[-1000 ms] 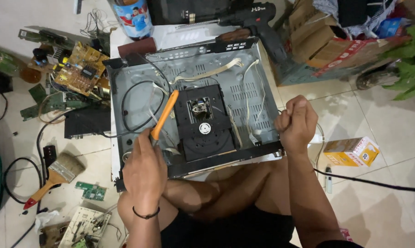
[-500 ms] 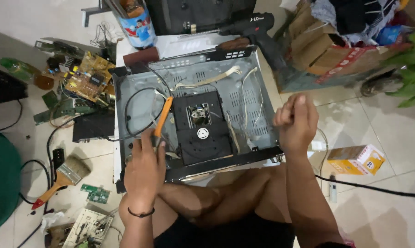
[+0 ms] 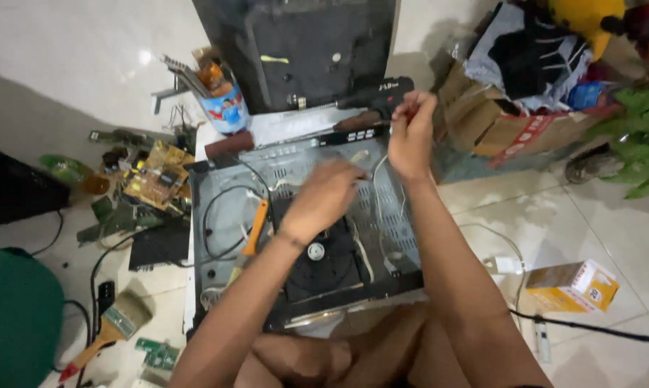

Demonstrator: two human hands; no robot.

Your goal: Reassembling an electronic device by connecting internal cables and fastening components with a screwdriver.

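Left hand hovers blurred over the chassis, grip unclear. Right hand is closed, apparently pinching a cable; tugging risks tearing it.

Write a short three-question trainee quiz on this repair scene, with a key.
1. True or false: the left hand grips the orange-handled screwdriver.
2. Where does the screwdriver lie? A) on the white tiled floor B) inside the open grey metal player chassis C) in the small orange cardboard box
3. Fill in: the right hand is raised over the chassis's ____ edge, near the black power drill.

Key: 1 false, it lies free beside that hand; 2 B; 3 far.
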